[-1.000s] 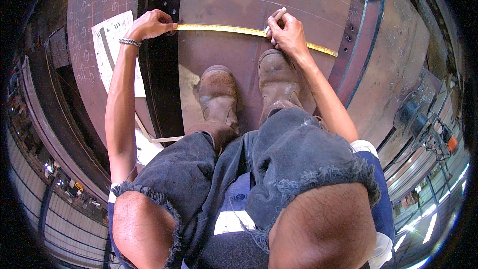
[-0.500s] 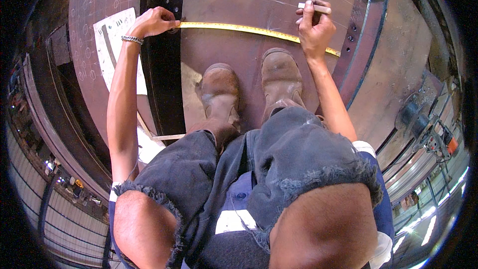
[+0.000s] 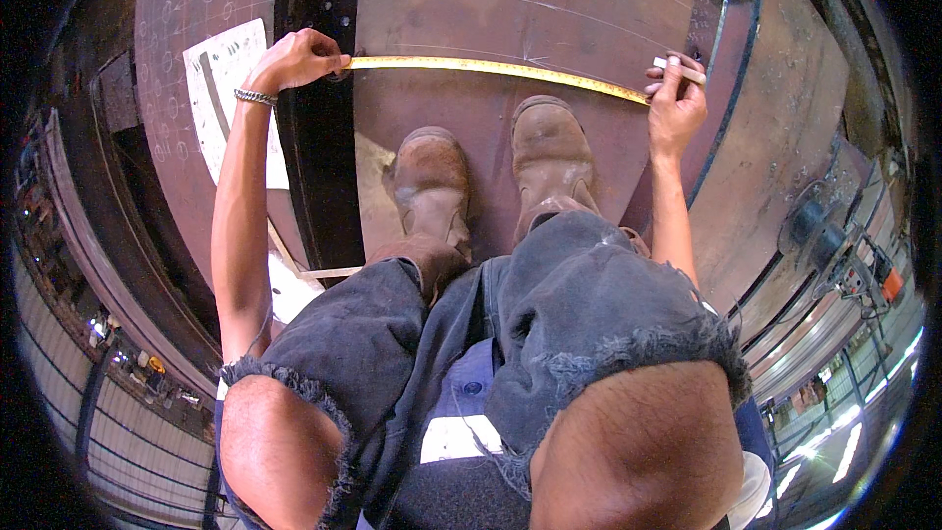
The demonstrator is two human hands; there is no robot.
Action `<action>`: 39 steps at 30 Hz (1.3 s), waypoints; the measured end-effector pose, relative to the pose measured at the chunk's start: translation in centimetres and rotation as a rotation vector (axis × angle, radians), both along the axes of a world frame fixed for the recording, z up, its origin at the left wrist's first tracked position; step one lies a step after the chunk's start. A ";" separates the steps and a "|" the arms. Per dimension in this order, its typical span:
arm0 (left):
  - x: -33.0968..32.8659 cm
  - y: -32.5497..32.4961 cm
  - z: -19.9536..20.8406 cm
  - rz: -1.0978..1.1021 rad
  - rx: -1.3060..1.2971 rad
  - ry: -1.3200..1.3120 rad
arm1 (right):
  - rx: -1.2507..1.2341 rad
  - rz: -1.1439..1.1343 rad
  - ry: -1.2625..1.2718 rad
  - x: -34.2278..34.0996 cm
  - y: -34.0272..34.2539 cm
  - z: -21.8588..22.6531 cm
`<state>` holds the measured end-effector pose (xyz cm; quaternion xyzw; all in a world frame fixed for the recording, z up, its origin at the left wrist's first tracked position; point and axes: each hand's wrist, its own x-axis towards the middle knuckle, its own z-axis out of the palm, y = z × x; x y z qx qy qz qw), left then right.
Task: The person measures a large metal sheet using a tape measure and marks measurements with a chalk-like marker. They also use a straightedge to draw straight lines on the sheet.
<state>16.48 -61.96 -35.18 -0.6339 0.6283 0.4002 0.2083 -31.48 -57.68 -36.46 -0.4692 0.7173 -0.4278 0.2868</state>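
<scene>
A yellow tape measure blade (image 3: 491, 66) stretches across a reddish-brown steel plate (image 3: 442, 20), beyond my boots. Its left end is pinched between the thumb and fingers of my left hand (image 3: 297, 61), over a dark gap beside the plate. My right hand (image 3: 677, 116) is closed around a whitish stick of marking chalk (image 3: 693, 76) near the plate's right edge. The blade's right end reaches the fingers of this hand; whether they grip it I cannot tell. Thin white lines run over the plate above the blade.
Both boots (image 3: 432, 177) stand on the plate, just nearer than the blade. A paper sheet with drawings (image 3: 231, 98) lies on the left plate, which bears chalked circles. More steel plates (image 3: 795, 88) lie right. An orange-and-black electrical device with cables (image 3: 888, 283) sits far right.
My right hand has moved right and a little nearer, with the chalk, to the blade's right end. My left hand and the blade's left end have shifted slightly nearer.
</scene>
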 end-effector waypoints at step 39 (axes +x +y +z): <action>0.4 -1.8 -0.9 0.001 0.043 -0.028 | 0.090 -0.014 0.120 -2.8 1.1 -1.4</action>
